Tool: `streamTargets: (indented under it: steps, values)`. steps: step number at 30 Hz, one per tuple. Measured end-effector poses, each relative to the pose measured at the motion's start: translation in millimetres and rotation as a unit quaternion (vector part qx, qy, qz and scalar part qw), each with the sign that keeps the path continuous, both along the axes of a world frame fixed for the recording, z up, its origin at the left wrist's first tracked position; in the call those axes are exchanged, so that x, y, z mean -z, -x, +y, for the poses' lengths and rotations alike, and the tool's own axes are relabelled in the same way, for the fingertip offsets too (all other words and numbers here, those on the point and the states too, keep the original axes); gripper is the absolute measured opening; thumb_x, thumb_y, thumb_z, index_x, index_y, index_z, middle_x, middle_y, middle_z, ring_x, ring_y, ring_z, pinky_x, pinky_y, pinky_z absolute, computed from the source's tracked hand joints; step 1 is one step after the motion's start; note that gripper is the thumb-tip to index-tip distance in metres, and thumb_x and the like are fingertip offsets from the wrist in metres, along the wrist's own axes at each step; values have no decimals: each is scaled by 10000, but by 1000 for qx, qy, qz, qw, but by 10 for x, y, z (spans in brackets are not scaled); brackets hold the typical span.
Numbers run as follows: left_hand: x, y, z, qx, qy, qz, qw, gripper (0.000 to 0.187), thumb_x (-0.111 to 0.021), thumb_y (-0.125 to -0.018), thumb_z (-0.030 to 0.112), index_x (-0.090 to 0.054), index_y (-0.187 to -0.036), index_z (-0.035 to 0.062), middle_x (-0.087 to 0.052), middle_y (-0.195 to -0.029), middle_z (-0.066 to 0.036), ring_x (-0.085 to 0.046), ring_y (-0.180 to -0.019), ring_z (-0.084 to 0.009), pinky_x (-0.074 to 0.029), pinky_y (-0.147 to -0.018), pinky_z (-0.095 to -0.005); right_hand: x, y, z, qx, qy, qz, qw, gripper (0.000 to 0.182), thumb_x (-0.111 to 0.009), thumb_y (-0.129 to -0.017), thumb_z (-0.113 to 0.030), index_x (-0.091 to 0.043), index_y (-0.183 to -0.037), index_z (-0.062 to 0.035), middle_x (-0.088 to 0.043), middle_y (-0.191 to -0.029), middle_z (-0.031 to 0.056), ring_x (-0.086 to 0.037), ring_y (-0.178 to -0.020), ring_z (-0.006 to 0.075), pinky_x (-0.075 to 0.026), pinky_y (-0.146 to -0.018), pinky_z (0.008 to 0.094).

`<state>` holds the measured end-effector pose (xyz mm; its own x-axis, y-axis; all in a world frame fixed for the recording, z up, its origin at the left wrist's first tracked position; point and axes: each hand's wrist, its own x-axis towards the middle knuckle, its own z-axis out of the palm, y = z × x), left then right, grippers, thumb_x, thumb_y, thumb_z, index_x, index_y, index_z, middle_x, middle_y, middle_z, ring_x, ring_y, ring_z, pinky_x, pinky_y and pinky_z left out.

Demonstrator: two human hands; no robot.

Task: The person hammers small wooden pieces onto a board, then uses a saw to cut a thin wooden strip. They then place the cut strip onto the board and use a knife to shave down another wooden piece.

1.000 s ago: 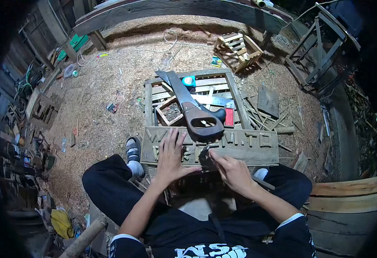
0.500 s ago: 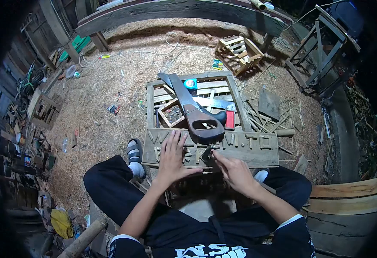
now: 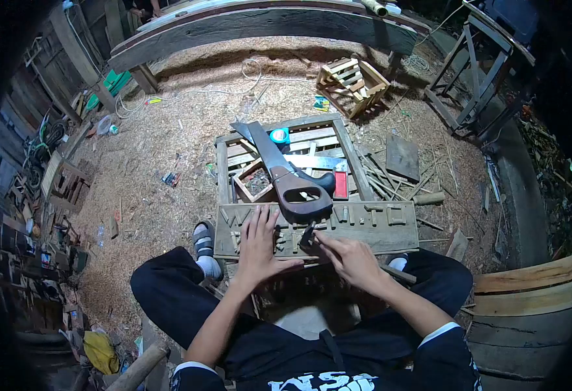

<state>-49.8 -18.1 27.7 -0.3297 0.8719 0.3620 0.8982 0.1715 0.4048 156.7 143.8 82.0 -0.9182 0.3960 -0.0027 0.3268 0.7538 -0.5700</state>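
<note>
Working over a wooden board with two bare hands, close to a handsaw

The left hand (image 3: 258, 246) is open, fingers spread and pointing away from the person, laid over the left part of the board (image 3: 364, 236). The right hand (image 3: 356, 262) is half curled, its thumb and forefinger close together at a small dark object (image 3: 308, 233); whether they grip it is too small to tell.

The board lies crosswise under the fingers of both hands. Small wood pieces (image 3: 294, 242) sit on it, between the hands and on either side of them. Just ahead of the right fingertips, the brown handle of the handsaw (image 3: 297, 214) rests over the board's far edge, its blade reaching away across a slatted frame (image 3: 354, 156). Farther ahead of the hands are a blue tape measure (image 3: 279, 135) and a small open box (image 3: 239, 186).

The likeliest trouble is scattered pieces: a sideways drag of the left palm or a bump from the right knuckles could shift any that are loose. Pushing forward could knock the saw handle, swinging it through the nearest pieces. Heavy pressure on the near edge might tip the board if it is unfixed, sending everything toward the lap.
</note>
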Motion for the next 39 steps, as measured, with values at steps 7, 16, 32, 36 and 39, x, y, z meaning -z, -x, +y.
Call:
streamTargets:
  steps: [7, 16, 32, 36, 39]
  values:
    - [-1, -12, 7, 14, 1, 15, 1000, 1286, -872, -647, 683, -311, -1610, 41, -366, -1627, -238, -295, -1545, -419, -199, -1240, -567, 120, -25, 118, 30, 34, 104, 994, 435, -597, -1039, -184, -586, -1472, -140, -708, -938, 241, -686, -872, 454, -544, -782, 534]
    - [-64, -94, 68, 70, -42, -4, 997, 439, -884, -779, 350, -787, -1173, 181, -454, -1606, -177, -377, -1510, -373, -252, -1213, -517, 56, -34, 335, 124, -34, 147, 981, 565, -606, -996, -84, -495, -1548, -127, -641, -1028, 222, -659, -908, 444, -532, -821, 533]
    - [-74, -141, 133, 93, -22, -39, 995, 348, -816, -825, 164, -766, -1169, 149, -401, -1646, -156, -329, -1514, -405, -304, -1222, -526, 209, 46, 329, 127, -302, -1, 945, 473, -707, -904, -168, -565, -1337, -44, -632, -1054, 138, -638, -1042, 320, -567, -813, 458]
    - [-110, -67, 124, 76, -75, -116, 987, 607, -786, -793, 156, -616, -1372, 90, -485, -1574, -163, -384, -1486, -379, -326, -1190, -519, 144, 76, 384, 127, -274, -13, 953, 397, -677, -937, -175, -563, -1292, -38, -634, -1053, 155, -662, -1031, 319, -588, -790, 462]
    - [-183, 89, 49, 65, -102, -148, 981, 625, -708, -792, 66, -578, -1403, 55, -560, -1501, -162, -440, -1461, -369, -332, -1197, -491, 132, 84, 390, 164, -202, -34, 965, 295, -642, -967, -167, -580, -1231, -48, -638, -1056, 170, -691, -1006, 325, -599, -771, 464]
